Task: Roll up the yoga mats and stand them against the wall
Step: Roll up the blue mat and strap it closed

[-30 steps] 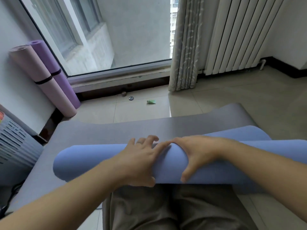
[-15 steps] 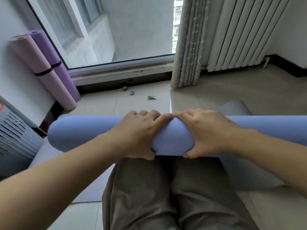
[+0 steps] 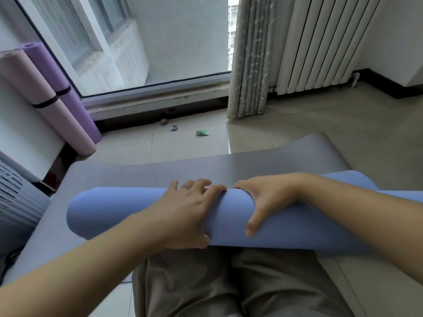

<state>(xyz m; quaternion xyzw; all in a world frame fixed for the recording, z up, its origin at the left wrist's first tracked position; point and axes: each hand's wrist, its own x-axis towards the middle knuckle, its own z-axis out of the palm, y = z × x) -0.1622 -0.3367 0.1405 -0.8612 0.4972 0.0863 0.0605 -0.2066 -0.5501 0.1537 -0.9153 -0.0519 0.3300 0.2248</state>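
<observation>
A blue yoga mat (image 3: 109, 213) lies partly rolled across the floor in front of my knees. Its flat grey inner side (image 3: 183, 170) stretches ahead toward the window. My left hand (image 3: 185, 211) presses on top of the roll near its middle, fingers curled over the far side. My right hand (image 3: 265, 200) grips the roll just to the right, thumb on the near side. Two rolled mats, one pink (image 3: 45, 104) and one purple (image 3: 68, 92), each with a dark strap, lean against the left wall.
A low window (image 3: 146, 53) fills the wall ahead, with a curtain (image 3: 251, 60) and a white radiator (image 3: 320, 46) to its right. A small round lid (image 3: 174, 127) and a green scrap (image 3: 202, 132) lie on the tiles. A grey appliance (image 3: 16, 197) stands at the left.
The roll was pushed forward over the flat part half a second ago; now it sits back nearer my knees, with more flat mat showing ahead. Both hands stay on the roll.
</observation>
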